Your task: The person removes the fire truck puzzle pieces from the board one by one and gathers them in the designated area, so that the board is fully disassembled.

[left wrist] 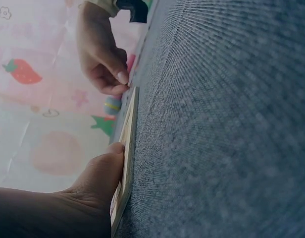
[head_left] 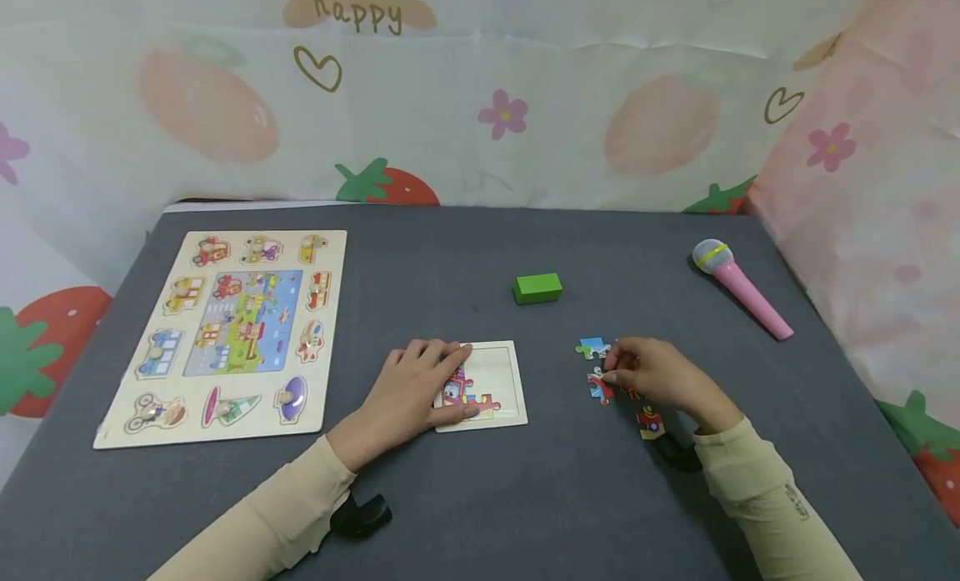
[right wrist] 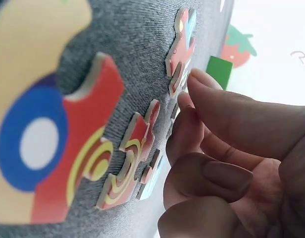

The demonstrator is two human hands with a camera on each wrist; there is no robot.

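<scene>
the left hand (head_left: pixel 412 381) lies at the centre of the head view, its fingers relaxed and spread over the left side of a small, square, pale wooden puzzle tray (head_left: pixel 495 377). its thumb rests flat across the lower part. in the tray's lower left, some pink printed puzzle pieces (head_left: pixel 486 406) are already seated.

the right hand (head_left: pixel 660 377) is right of centre, low above the loose pieces. its fingers are curled, with thumb and forefinger close to a small red-and-blue puzzle piece (head_left: pixel 598 389); i cannot tell if they pinch it. just above it in the frame lies a blue-and-green piece (head_left: pixel 592 348), and below the hand a red-and-yellow piece with a printed wheel (head_left: pixel 650 423), all on the dark grey cloth-covered table (head_left: pixel 450 498).

in the right wrist view the pieces show a pale, even edge, so i judge them to be thin, stiff and very light. the printed face seems smooth and could slip a little under dry fingers. the narrow tabs are probably the weak places. it is better to take a piece by two opposite edges of its wide body, using fingertips, because a flat piece offers little height to grasp. the tray also looks light and rigid; pressing its rim should keep it steady.
</scene>
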